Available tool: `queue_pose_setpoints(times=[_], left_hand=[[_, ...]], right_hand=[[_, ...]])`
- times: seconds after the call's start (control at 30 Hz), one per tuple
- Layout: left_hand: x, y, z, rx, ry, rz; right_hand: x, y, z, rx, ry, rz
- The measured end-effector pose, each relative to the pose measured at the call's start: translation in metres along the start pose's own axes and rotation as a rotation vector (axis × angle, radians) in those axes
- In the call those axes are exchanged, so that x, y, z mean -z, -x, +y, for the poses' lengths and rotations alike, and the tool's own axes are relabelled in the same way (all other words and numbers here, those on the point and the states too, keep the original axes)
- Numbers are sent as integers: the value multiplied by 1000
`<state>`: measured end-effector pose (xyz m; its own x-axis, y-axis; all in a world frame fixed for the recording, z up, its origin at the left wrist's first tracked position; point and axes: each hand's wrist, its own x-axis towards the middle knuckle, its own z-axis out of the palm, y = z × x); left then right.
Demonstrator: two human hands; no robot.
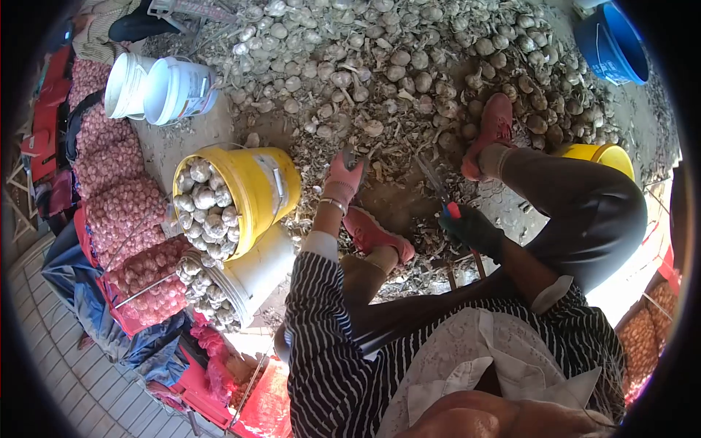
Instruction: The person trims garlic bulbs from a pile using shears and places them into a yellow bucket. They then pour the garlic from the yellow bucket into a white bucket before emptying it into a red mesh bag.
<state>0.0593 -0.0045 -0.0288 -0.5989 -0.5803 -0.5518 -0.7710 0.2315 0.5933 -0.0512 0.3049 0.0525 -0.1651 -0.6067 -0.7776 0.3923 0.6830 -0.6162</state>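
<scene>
the garlic (398, 58) lies heaped on the ground to the right of the yellow bucket (270, 193) and beyond it; more bulbs fill that bucket and the white bucket (259, 274) on its near side. the left hand (342, 179), in a pink glove with dark fingertips, is just right of the yellow bucket, at the edge of the heap and near the left shoe (374, 235). the right hand (473, 233), in a dark glove, is farther right of the bucket, wrapped around the red handle of the shears (432, 177), whose blades point towards the heap.

to handle this well, i would take one bulb at a time by its round body, leave the stalk free, and keep the left fingers and both feet out of the blades' line.

the left fingertips blend into the dry litter, so i cannot tell whether they are apart, together or pinching a bulb. the right glove covers much of the handle, and how far the blades are parted is hard to make out. beyond the yellow bucket and to its left, another person (102, 36) is cut off by the picture's edge.
</scene>
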Motion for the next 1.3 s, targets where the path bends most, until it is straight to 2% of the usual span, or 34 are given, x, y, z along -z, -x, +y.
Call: queue_pose_setpoints(times=[0.03, 0.07, 0.13, 0.17, 0.23, 0.27, 0.33, 0.37, 0.4, 0.47, 0.5, 0.53, 0.6, 0.63, 0.8, 0.87, 0.93, 0.97, 1.0, 1.13, 1.2, 1.23, 1.3], left_hand=[[-19, -25, 10, 193, 156, 22], [-42, -48, 23, 184, 153, 6], [-82, -84, 41, 653, -102, 296], [-91, -98, 43, 646, -106, 286], [-106, -124, 42, 849, -77, 326], [-107, -129, 40, 835, -82, 321], [-98, -124, 31, 752, 394, 249], [-92, -129, 26, 874, 446, 233], [-97, -125, 12, 866, 433, 238], [-102, -98, -22, 110, 1435, 80], [-89, -69, -13, 20, 1617, -117], [-80, -40, 6, 14, 1608, -115], [-72, 20, 54, -367, 1717, -228], [-69, 46, 68, -436, 1725, -243], [-72, 117, 85, -520, 1607, -149], [-67, 140, 86, -466, 1460, -114], [-62, 158, 91, -483, 1338, -70], [-61, 169, 93, -449, 1157, 67], [-61, 178, 93, -411, 973, 200], [-65, 195, 76, -475, 954, 295], [-65, 204, 72, -441, 669, 410], [-69, 198, 56, -433, 671, 406], [-78, 178, 19, -402, 337, 454]], right_hand=[[3, 1, -6, 185, 34, 31], [7, -2, -4, 180, 26, 48], [9, -5, 4, 305, -30, 166], [10, -3, 4, 301, -35, 177], [14, -1, 1, 172, 196, 272], [17, -1, -2, 174, 190, 286], [17, 5, -4, 259, 248, 264], [16, 7, -6, 262, 235, 268], [17, 7, -8, 265, 266, 278], [18, 7, -11, 281, 285, 293], [18, 8, -10, 319, 293, 331], [17, 10, -9, 358, 303, 367], [17, 10, -7, 406, 373, 431], [17, 10, -6, 442, 448, 499], [15, 24, -8, 557, 675, 550], [12, 36, -16, 612, 733, 592], [11, 46, -20, 430, 821, 387], [7, 44, -12, 436, 818, 390], [3, 43, -3, 524, 799, 391], [-9, 50, 17, 705, 812, 357], [-10, 49, 24, 633, 788, 330], [-11, 48, 26, 569, 765, 306], [-7, 48, 25, 491, 785, 263]])
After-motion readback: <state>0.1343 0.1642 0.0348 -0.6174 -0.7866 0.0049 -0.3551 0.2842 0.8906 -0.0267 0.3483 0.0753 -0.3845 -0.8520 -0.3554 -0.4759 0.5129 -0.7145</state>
